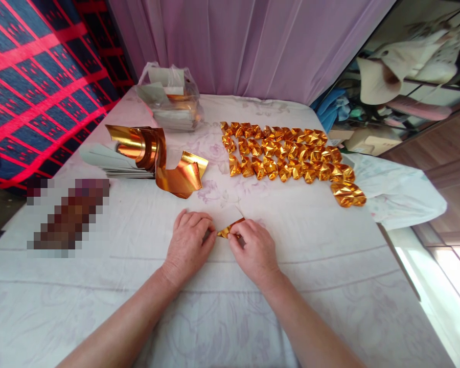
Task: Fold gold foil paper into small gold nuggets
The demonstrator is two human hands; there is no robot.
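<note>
Both of my hands meet over a small gold foil sheet [230, 227] lying on the white cloth-covered table [329, 266]. My left hand [189, 243] presses on its left part with curled fingers. My right hand [253, 250] pinches its right edge, where the gold side folds up over the pale back. Beyond my hands, several folded gold foil pieces [287, 153] lie in rows. A stack of curled gold foil sheets [157, 156] rests at the left on a pile of pale paper.
A clear plastic bag [170, 102] with more paper stands at the back left. A blurred-out object [67, 214] lies at the left. A purple curtain [245, 46] hangs behind the table, whose right edge drops off near the folded pieces.
</note>
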